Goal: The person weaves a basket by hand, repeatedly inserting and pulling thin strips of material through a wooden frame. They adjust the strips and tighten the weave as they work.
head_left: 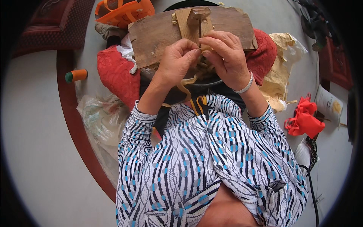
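Note:
My left hand (pixel 177 62) and my right hand (pixel 227 57) meet above the near edge of a wide brown wooden board (pixel 153 36). Thumb and fingers are pinched together on both, the tips almost touching; whatever they grip is too small to make out. Just beyond the fingertips, a wooden upright (pixel 199 15) rises from a lighter wooden plank (pixel 184 25) fixed across the board. Small rolled yellowish pieces (pixel 174 18) lie beside that plank. Below my hands, a pale yellow strip (pixel 184 90) hangs toward my lap, over a dark round rim partly hidden by my wrists.
An orange bag (pixel 124 13) stands at the far left. Left on the floor are an orange thread spool (pixel 78 75) and a clear plastic bag (pixel 100 117). On the right lie crumpled tan paper (pixel 278 72), a red bag (pixel 307 117) and a white container (pixel 329 104).

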The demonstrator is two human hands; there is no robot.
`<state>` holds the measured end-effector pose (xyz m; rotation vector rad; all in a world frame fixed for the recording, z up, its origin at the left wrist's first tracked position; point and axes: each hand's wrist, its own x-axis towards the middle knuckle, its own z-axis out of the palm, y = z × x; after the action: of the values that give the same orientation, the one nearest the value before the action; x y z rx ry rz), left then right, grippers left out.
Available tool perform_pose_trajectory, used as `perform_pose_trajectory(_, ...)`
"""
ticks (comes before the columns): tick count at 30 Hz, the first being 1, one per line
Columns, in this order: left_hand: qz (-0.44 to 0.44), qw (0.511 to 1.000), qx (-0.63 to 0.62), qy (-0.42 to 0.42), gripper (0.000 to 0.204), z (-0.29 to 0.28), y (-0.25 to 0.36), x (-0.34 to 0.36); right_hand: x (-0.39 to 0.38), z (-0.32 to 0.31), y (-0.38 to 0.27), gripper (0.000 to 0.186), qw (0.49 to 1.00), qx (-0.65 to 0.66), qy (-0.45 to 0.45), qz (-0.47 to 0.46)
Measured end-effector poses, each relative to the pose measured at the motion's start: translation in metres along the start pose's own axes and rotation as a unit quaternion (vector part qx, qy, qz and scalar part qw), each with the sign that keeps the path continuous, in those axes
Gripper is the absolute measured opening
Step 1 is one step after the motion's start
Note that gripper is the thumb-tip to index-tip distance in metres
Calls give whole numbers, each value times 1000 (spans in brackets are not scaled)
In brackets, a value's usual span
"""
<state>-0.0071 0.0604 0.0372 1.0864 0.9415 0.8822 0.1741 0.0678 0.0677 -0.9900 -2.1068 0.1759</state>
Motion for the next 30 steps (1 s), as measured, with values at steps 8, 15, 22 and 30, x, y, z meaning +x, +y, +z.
perform_pose_trajectory(8,-17,996,79,-41,25,-7,-2,-9,-4,2,22,26,984,5,-105,142)
perform_pose_trajectory(15,-3,998,10,-63,37,0,-7,-7,-10,-31,-53,24,628,633,-273,361)
perform_pose_trajectory(22,-25,970,-238,-52,29,51,12,-31,-29,9,-8,23,860,406,40,307)
perform_pose_trajectory(30,-35,994,-99,-29,10,30,-24,-15,-31,13,-2,13,986,21,-16,166)
